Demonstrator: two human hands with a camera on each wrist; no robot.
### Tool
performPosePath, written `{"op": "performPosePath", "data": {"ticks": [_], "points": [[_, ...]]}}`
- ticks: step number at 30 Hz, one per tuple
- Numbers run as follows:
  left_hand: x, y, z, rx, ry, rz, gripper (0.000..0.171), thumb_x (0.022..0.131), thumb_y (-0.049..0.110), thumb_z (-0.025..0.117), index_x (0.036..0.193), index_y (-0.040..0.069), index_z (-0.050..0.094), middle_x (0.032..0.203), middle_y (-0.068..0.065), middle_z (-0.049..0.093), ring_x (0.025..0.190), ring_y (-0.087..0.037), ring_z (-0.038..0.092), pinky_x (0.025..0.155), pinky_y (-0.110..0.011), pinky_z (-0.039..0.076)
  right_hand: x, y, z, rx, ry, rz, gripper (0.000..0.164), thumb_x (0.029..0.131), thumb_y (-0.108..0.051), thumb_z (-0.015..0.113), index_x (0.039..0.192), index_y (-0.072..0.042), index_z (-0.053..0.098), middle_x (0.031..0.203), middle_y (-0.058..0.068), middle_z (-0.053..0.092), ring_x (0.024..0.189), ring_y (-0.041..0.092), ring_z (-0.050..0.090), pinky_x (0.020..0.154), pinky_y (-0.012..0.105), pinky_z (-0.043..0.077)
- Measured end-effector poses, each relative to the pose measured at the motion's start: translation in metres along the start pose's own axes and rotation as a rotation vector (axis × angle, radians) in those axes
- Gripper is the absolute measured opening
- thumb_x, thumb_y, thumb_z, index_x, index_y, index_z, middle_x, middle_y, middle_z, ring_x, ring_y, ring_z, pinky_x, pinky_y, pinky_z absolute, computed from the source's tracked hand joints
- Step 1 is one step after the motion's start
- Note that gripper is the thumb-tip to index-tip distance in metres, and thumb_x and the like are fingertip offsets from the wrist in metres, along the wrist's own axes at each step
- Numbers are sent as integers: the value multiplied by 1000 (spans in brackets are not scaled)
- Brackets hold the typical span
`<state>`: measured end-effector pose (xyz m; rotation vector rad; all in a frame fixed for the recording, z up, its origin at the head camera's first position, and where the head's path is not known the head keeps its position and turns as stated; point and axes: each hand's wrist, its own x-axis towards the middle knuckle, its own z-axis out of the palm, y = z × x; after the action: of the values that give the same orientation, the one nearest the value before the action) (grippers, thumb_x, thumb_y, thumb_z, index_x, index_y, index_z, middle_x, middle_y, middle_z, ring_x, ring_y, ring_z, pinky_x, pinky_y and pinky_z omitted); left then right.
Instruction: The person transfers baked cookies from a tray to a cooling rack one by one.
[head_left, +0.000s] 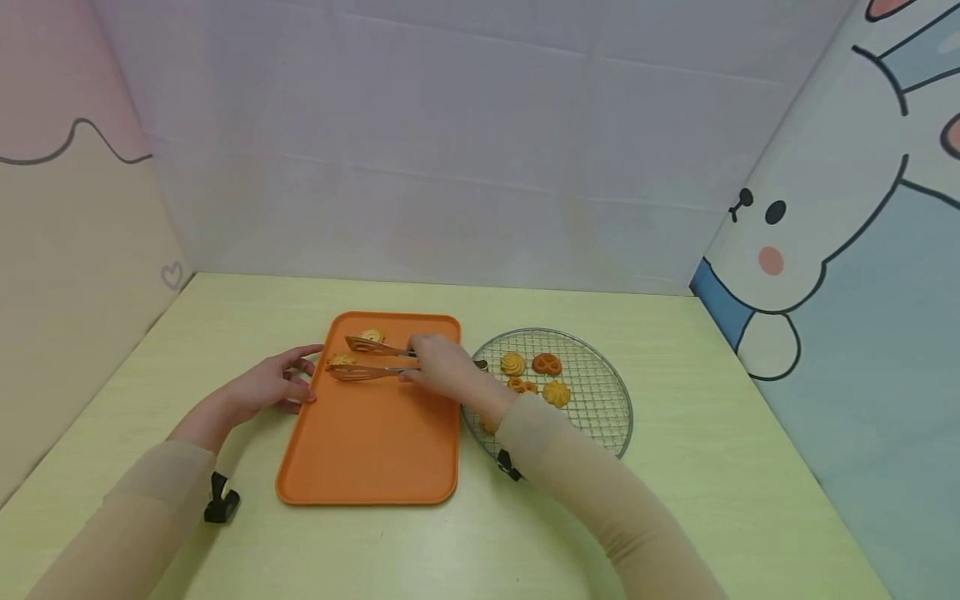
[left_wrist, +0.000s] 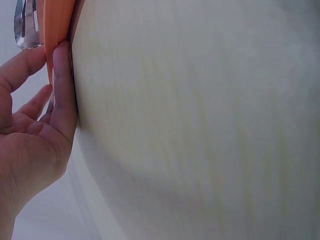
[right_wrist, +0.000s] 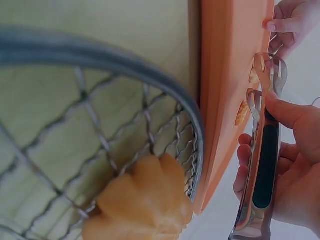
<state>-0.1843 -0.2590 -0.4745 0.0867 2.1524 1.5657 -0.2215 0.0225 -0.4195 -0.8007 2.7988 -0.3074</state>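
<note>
My left hand (head_left: pixel 262 389) pinches the left rim of an orange tray (head_left: pixel 367 450), thumb on one side and fingers on the other, as the left wrist view shows. With my right hand (head_left: pixel 446 367) I grip metal tongs (right_wrist: pixel 265 165) that have a dark panel on the handle. The slotted ends of the tongs are spread apart over the upper left of the tray. Close to them lie two pale golden cookies, one at the back (head_left: pixel 371 335) and one by the left rim (head_left: pixel 342 359). Whether the tongs touch either cookie, I cannot tell.
Right of the tray stands a round wire rack (head_left: pixel 628 408). It bears swirled cookies (head_left: pixel 513 363), a ridged cookie (head_left: pixel 557 393) and brown pretzels (head_left: pixel 547 364); my right forearm partly covers it. Behind the pale table (head_left: pixel 720 467) hangs a white cloth (head_left: pixel 450 167).
</note>
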Motion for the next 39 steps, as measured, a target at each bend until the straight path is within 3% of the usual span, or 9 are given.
{"op": "performPosePath", "data": {"ticks": [13,22,33,39], "points": [[-1,3,1,-3,1,-4,86,83,3,68,150,6,14,117,-15,33,81,-15,54,69,-32,55,9,-11,9,5,-26,32,40,85,-41,67,111,-13,58,95,-2,63,72,9,55,58,23,44],[0,2,1,-1,1,-2,87,82,3,68,150,6,14,118,-16,33,81,-15,54,69,-33,55,9,-12,13,12,-14,11,34,86,-38,66,108,-13,57,95,-1,63,68,9,54,53,22,43],[1,1,0,3,2,-20,87,83,5,68,151,8,14,119,-17,33,83,-18,55,71,-33,55,8,-10,14,31,10,-28,33,87,-35,65,109,-11,57,99,1,65,72,10,57,57,21,44],[0,2,0,2,4,-14,88,82,4,68,151,7,14,119,-16,33,83,-17,54,70,-33,55,8,-9,15,25,22,-50,28,88,-32,64,105,-11,59,92,0,63,69,9,54,56,21,42]]}}
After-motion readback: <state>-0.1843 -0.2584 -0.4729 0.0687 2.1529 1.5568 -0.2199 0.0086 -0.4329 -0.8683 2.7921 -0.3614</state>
